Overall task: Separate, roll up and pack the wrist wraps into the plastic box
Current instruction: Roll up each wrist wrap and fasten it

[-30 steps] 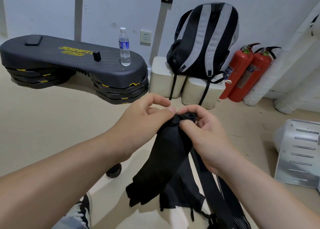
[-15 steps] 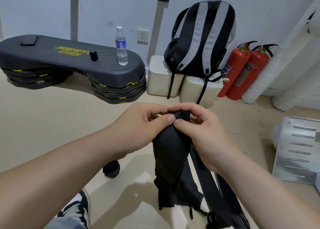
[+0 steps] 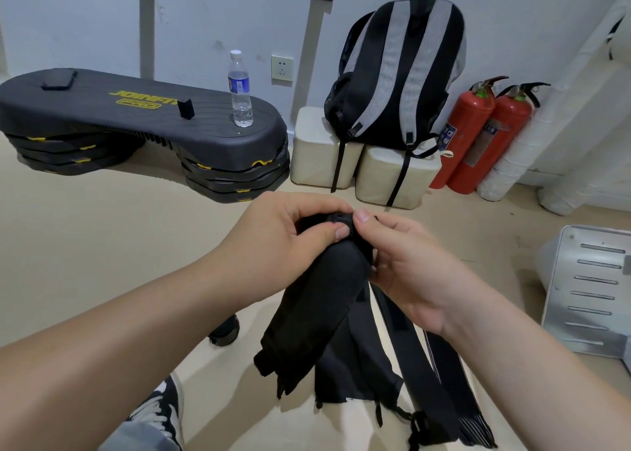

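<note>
Wrist wraps (image 3: 317, 310): black fabric bundle, held in mid-air above the beige floor (image 3: 102, 246), straight in front of the person. The long axis runs from the top end at the hands down and slightly left. The lower end hangs loose with a ragged edge. Narrower black strips (image 3: 409, 365) trail down to the right, their tips showing thin pale stripes. Number of wraps: cannot tell.

Left hand (image 3: 290, 242): fingers curled over the top end, thumb pressed on the fabric, gripping it. Right hand (image 3: 409, 273): pinches the same end from the other side. Thumbs almost touch.

Behind: striped backpack (image 3: 392, 75) on 2 pale blocks (image 3: 392, 174), 2 red fire extinguishers (image 3: 478, 136) beside it, water bottle (image 3: 240, 92) upright on a black step platform (image 3: 136, 119).
</note>
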`<state>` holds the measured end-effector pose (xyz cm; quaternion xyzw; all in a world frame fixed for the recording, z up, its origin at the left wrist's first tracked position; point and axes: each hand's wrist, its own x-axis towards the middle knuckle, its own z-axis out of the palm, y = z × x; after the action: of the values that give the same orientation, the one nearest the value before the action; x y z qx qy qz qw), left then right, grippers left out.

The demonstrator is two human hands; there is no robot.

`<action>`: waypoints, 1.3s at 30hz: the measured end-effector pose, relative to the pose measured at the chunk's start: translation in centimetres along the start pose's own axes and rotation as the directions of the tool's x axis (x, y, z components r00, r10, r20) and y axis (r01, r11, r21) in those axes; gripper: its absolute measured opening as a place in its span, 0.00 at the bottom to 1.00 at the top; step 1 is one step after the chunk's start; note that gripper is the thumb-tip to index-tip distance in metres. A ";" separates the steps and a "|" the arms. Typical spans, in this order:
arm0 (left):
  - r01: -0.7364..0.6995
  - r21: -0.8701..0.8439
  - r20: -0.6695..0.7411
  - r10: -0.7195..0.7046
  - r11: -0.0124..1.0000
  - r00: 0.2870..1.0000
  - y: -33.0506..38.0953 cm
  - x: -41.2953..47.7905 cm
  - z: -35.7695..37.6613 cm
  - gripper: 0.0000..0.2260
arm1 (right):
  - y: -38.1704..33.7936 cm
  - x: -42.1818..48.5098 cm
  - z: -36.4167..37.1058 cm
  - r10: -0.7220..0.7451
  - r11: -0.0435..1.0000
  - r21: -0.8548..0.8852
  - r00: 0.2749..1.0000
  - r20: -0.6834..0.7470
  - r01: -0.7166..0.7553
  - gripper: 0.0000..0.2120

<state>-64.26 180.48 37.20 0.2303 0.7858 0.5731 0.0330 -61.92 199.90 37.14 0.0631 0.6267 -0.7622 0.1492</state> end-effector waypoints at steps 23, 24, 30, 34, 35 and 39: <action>0.461 -0.290 -0.098 -0.505 0.839 0.857 1.6 2.4 3.2 0.14 | 0.9 1.0 0.5 -0.139 0.990 -0.022 0.980 -0.143 0.137 0.11; 0.537 -0.304 0.025 -0.557 0.787 0.830 1.7 2.3 3.3 0.16 | 0.7 1.1 0.3 -0.120 0.992 0.016 0.976 -0.183 0.125 0.11; 0.554 -0.133 0.152 -0.535 0.822 0.831 0.7 2.4 6.4 0.15 | -0.1 1.3 -1.8 0.078 0.941 0.333 0.930 -0.358 0.050 0.10; 0.553 -0.182 0.103 -0.544 0.813 0.833 0.4 3.1 8.1 0.10 | 0.2 1.1 -2.9 0.093 0.906 0.421 0.957 -0.274 0.033 0.13; 0.558 -0.201 0.119 -0.545 0.805 0.830 0.3 3.3 8.5 0.11 | 0.2 1.1 -3.2 0.081 0.911 0.410 0.958 -0.274 0.040 0.12; 0.593 -0.277 0.242 -0.543 0.756 0.804 0.5 3.6 9.4 0.16 | -0.1 0.9 -5.0 0.020 0.966 0.248 0.943 -0.333 0.068 0.11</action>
<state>-64.34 190.35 35.19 0.0126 0.7031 0.6435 0.3023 -63.29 204.63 35.97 0.2019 0.5398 -0.8169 0.0225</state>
